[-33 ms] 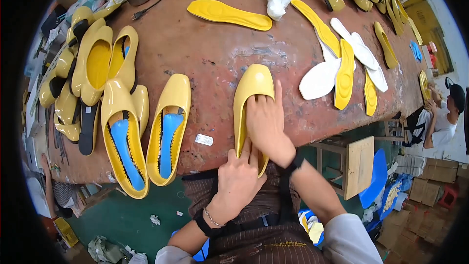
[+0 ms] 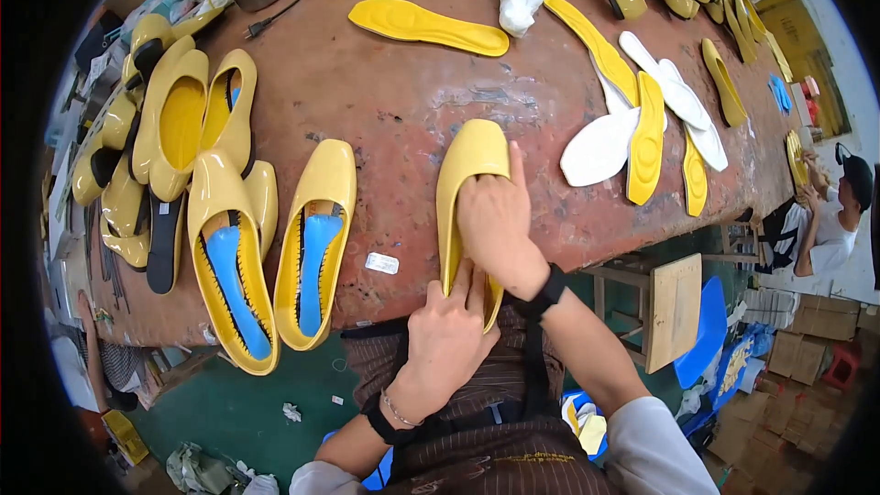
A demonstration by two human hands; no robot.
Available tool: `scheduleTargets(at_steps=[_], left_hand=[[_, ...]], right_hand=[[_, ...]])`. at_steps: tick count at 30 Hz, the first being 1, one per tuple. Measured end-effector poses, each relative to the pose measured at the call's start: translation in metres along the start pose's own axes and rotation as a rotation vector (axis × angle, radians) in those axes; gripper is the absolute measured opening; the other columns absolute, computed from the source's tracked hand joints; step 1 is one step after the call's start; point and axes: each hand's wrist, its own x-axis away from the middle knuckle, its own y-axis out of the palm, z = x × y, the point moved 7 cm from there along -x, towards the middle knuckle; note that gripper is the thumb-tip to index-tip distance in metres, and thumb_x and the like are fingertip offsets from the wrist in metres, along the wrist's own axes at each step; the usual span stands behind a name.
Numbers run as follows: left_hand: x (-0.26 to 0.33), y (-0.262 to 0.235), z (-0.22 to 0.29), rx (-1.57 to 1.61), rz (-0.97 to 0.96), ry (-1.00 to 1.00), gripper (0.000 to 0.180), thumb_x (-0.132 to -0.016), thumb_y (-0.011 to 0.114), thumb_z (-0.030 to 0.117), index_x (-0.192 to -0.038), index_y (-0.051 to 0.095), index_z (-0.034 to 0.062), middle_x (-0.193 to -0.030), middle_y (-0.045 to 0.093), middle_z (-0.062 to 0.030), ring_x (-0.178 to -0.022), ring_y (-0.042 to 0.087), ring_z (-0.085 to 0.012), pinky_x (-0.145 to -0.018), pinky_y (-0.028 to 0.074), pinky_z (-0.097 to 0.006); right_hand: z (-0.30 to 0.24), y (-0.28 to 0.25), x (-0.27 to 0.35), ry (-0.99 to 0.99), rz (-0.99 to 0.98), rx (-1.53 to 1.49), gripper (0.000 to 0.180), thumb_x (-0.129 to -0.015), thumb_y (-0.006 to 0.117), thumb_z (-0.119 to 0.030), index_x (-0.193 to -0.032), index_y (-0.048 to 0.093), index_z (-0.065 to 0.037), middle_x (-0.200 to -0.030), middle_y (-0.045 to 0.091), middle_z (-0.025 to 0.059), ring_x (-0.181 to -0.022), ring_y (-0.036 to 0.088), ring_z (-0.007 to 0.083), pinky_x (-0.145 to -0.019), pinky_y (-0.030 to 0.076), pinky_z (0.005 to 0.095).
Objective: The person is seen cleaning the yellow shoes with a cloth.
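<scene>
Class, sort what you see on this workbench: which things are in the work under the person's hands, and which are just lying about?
In hand:
yellow shoe
right hand
left hand

Lying about:
two shoes with blue insoles
yellow insole
white insoles
white rag
shoe pile

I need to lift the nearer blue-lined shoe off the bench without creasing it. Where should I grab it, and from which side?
Take the blue-lined shoe at its heel end, coming from the near bench edge. The heel overhangs that edge, so fingers can likely get under it, and the open top lets a thumb press inside. Both hands are on the plain yellow shoe beside it.
</scene>
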Motion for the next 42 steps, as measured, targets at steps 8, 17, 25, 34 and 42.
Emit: scheduleTargets(at_steps=[8, 17, 25, 34, 42], left_hand=[[-0.007, 0.003, -0.003, -0.005, -0.043, 0.003, 0.075, -0.063, 0.084, 0.024, -0.130, 0.059, -0.0016, -0.137, 0.057, -0.0151, -0.083, 0.059, -0.0245, -0.065, 0.058, -0.030], [-0.003, -0.036, -0.017, 0.210, 0.082, -0.023, 0.026, -0.078, 0.077, 0.024, -0.096, 0.076, 0.0056, -0.125, 0.067, -0.0073, -0.087, 0.065, -0.0287, -0.073, 0.056, -0.036], [0.056, -0.213, -0.152, 0.464, 0.539, -0.363, 0.045, -0.079, 0.077, 0.016, -0.117, 0.066, -0.0048, -0.116, 0.068, -0.0152, -0.100, 0.065, -0.0226, -0.086, 0.051, -0.036], [0.071, -0.237, -0.143, -0.245, 0.679, -0.422, 0.055, -0.082, 0.075, 0.016, -0.133, 0.058, 0.0034, -0.156, 0.034, -0.0255, -0.141, 0.038, -0.0389, -0.115, 0.030, -0.044], [0.111, -0.136, -0.138, -0.074, 0.672, -0.589, 0.025, -0.070, 0.081, 0.004, -0.093, 0.072, -0.0004, -0.148, 0.043, -0.0291, -0.133, 0.048, -0.0445, -0.110, 0.038, -0.045]], right_hand=[[-0.008, -0.014, 0.012, -0.197, 0.786, 0.214, 0.013, -0.082, 0.057, -0.010, -0.078, 0.067, -0.002, -0.067, 0.064, 0.0118, -0.070, 0.067, 0.0277, -0.119, 0.018, 0.0580], [0.010, -0.045, 0.002, -0.532, 0.223, -0.446, 0.019, -0.082, 0.066, -0.011, -0.096, 0.075, -0.004, -0.081, 0.070, 0.0116, -0.097, 0.068, 0.0285, -0.115, 0.021, 0.0612], [0.119, -0.077, -0.118, -0.031, 0.456, -0.735, 0.026, -0.087, 0.059, -0.003, -0.110, 0.069, 0.003, -0.105, 0.070, 0.0235, -0.095, 0.066, 0.0433, -0.083, 0.054, 0.0411], [0.093, -0.048, -0.198, -0.077, 0.395, -0.383, 0.060, -0.079, 0.070, -0.003, -0.135, 0.050, -0.001, -0.118, 0.063, 0.0272, -0.109, 0.061, 0.0435, -0.092, 0.050, 0.0474], [0.086, -0.082, -0.110, -0.079, 0.021, -1.481, 0.069, -0.091, 0.065, -0.010, -0.152, 0.035, -0.003, -0.126, 0.065, 0.0167, -0.113, 0.065, 0.0269, -0.096, 0.050, 0.0365]])
